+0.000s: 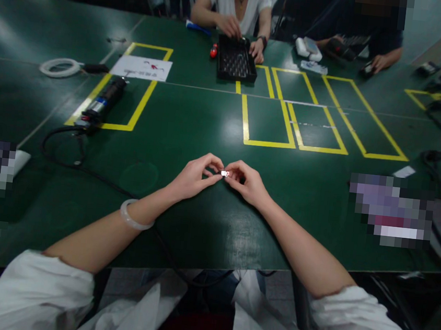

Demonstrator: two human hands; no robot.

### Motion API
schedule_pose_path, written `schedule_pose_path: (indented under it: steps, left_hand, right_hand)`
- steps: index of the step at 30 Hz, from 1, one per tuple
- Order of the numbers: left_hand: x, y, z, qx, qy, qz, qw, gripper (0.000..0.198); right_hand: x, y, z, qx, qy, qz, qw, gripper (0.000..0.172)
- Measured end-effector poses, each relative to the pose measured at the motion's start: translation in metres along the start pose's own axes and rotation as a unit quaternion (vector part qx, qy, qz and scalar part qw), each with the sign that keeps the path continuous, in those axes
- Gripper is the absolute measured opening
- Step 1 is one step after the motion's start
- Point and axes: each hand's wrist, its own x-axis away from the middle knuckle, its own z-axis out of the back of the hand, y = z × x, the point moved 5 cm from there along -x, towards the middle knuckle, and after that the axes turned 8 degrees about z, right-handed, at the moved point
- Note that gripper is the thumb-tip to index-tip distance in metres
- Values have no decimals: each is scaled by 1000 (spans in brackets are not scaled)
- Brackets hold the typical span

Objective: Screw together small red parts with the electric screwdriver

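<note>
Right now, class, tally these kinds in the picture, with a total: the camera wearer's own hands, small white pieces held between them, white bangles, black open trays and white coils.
Wearer's own hands: 2 (left hand, right hand)
Small white piece: 1
White bangle: 1
Black open tray: 1
White coil: 1
Total: 6

1. The small piece [225,174] in my fingers [211,180] gleams white and glossy; it is too small to tell its material.
2. My green tabletop [192,130] looks smooth, with a soft sheen.
3. My bracelet [130,219] looks polished, stone-like.
4. My sleeves [54,281] are matt, creased cloth.
5. Opposite me, the black tray [234,76] looks plastic.
6. The white sheet [136,67] looks like smooth paper.
</note>
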Motion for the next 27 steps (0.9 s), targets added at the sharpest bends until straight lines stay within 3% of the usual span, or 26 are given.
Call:
schedule_pose_path:
  steps: [3,9,17,27]
  left_hand:
    - [0,2,0,6,0,1,1000,25]
    - [2,6,-1,-35,-8,-24,999,23]
    - [7,11,-5,-106,-6,-80,991,20]
    - [6,13,1,-101,29,-53,993,22]
  right_hand:
    - [0,-1,3,5,15,10,1000,14]
    - [1,10,-1,-101,27,-77,991,27]
    - [1,10,-4,-165,33,-118,979,41]
    - [0,7,-4,-136,25,-64,988,34]
